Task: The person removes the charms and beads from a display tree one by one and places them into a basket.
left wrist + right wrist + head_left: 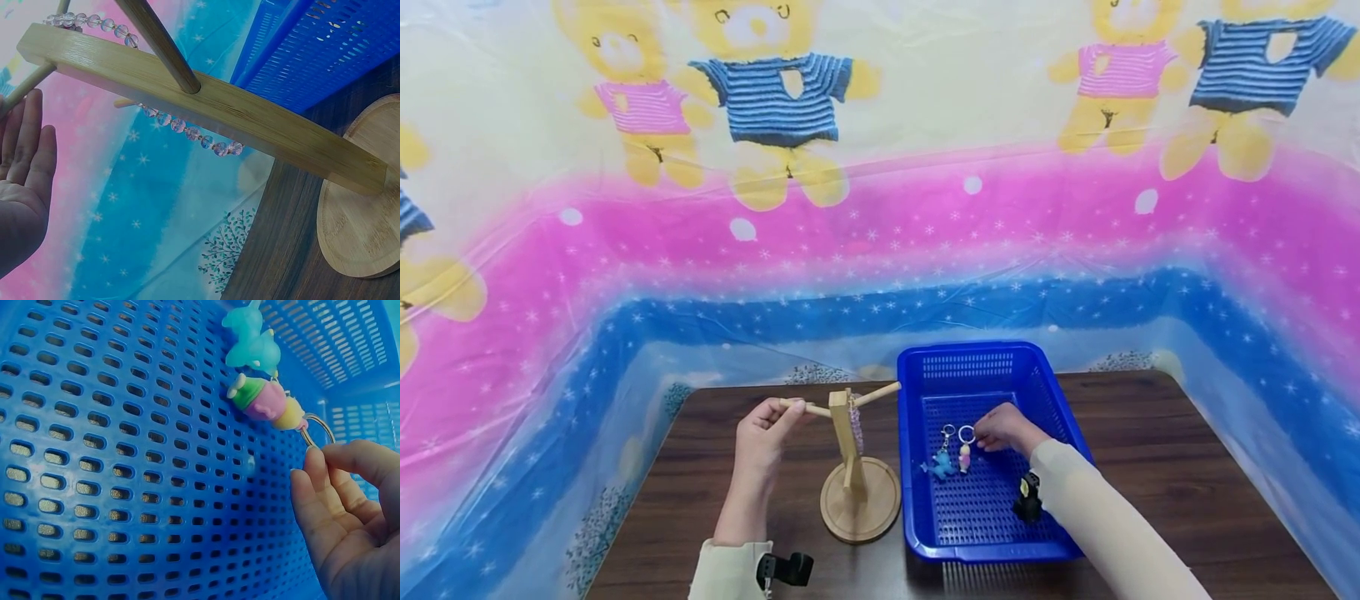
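A wooden stand (852, 446) with pegs near its top rises from a round base, and a beaded bracelet (178, 125) of clear pinkish beads hangs on it. My left hand (767, 429) pinches the end of the left peg (28, 89) between thumb and fingers. Inside the blue basket (1067, 400), my right hand (1006, 427) pinches the metal ring (320, 428) of a keychain with a small pink, green and yellow figure (261, 400). Close beside it is a second keychain with a translucent blue animal (942, 465).
The basket stands on a dark wood table (1180, 467), just right of the stand, its rim by the tip of the right-hand peg (880, 393). A printed curtain (880, 233) with bears encloses the table's back and sides.
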Tool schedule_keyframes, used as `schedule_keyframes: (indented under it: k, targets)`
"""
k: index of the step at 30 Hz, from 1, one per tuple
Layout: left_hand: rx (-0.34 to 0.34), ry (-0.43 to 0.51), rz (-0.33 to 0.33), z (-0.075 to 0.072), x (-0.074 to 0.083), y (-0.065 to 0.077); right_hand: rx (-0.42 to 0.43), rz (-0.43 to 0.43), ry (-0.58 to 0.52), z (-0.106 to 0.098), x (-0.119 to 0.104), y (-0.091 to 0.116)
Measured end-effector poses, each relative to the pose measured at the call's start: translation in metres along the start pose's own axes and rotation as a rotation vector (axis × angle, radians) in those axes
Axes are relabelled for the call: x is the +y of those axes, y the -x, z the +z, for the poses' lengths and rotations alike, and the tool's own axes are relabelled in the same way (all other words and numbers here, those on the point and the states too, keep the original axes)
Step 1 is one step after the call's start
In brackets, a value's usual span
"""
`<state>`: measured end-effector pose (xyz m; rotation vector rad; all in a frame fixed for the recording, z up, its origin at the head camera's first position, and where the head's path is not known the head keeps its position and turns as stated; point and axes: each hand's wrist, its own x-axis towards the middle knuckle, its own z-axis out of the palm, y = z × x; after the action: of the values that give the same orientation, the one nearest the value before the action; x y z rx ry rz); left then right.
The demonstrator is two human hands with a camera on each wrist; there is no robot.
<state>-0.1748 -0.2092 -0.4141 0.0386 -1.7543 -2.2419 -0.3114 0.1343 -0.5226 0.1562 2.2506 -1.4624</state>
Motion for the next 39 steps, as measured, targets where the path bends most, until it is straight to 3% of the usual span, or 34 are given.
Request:
schedule_keyframes:
  k: [13, 22, 31, 39]
  targets:
    - [0.009, -0.016, -0.018, 0.002, 0.002, 0.0, -0.006, 0.036, -0.101, 0.0, 0.012, -0.003]
    - [0.013, -0.046, -0.023, 0.002, 0.002, 0.001, 0.019, 0.064, -0.105, 0.001, 0.015, -0.003]
    - [0.021, -0.058, -0.032, 0.003, 0.004, 0.0, 0.059, 0.117, -0.116, 0.004, 0.009, -0.002]
    - [0.025, -0.063, -0.042, 0.002, 0.004, 0.001, 0.045, 0.158, -0.115, 0.002, 0.002, -0.001]
